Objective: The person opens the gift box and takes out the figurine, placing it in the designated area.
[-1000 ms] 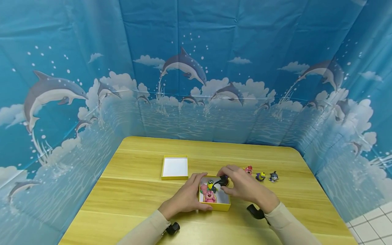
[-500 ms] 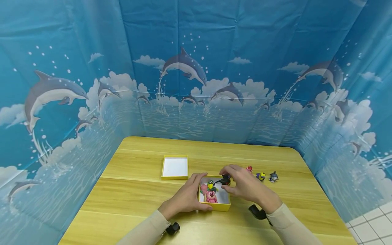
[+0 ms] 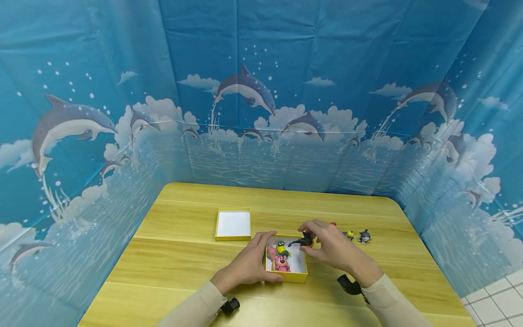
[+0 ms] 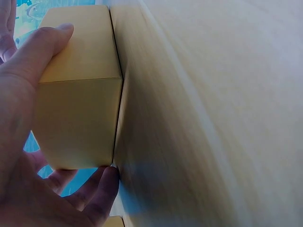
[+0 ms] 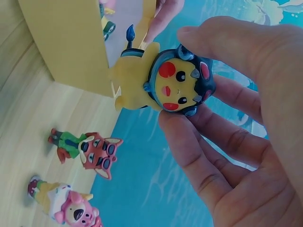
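Observation:
My right hand [image 3: 333,247] pinches a yellow Pikachu figurine [image 5: 177,80] in a dark hood between thumb and fingertips. In the head view this dark-backed figurine [image 3: 305,240] is at the right rim of a yellow open box [image 3: 288,276], with its thin tail reaching over the inside. My left hand [image 3: 247,263] grips the box from the left, thumb [image 4: 52,42] on the near face and fingers round the left and far sides. Inside the box, on the left, lie a pink bear figurine [image 3: 282,263] and a yellow figurine with goggles [image 3: 281,247].
A yellow box lid [image 3: 233,224], white inside, lies behind the box to the left. Right of my right hand stands a grey figurine [image 3: 365,236]. The right wrist view shows a fox figurine [image 5: 87,149] and a pink bear figurine in clothes [image 5: 66,205] on the table.
My right hand has drawn the Pikachu figurine rightward, from over the box's inside to its right rim. The pink bear in the box has shifted slightly. My left hand stays put.

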A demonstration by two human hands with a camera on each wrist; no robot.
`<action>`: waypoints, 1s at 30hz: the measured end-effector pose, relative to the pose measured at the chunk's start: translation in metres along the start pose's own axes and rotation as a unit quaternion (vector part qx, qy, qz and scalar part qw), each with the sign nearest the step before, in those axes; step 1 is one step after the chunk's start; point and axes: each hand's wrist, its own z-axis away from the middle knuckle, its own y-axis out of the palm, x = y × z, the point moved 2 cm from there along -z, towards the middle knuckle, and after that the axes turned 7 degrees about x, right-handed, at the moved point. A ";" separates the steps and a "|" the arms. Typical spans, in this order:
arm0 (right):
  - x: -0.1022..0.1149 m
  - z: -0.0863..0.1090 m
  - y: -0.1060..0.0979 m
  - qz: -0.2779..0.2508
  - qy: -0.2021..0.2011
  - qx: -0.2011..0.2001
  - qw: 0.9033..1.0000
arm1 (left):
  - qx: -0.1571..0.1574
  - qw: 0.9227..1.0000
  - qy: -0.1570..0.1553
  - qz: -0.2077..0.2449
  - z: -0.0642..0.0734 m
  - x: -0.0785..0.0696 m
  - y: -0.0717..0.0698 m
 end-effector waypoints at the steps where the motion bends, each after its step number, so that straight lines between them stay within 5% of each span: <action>1: 0.000 0.001 -0.001 0.000 0.001 -0.001 1.000 | 0.000 1.000 0.000 0.000 0.000 0.000 0.000; 30: -0.021 0.025 -0.005 -0.035 0.079 -0.010 0.996 | -0.001 1.000 -0.001 0.003 0.000 0.000 0.001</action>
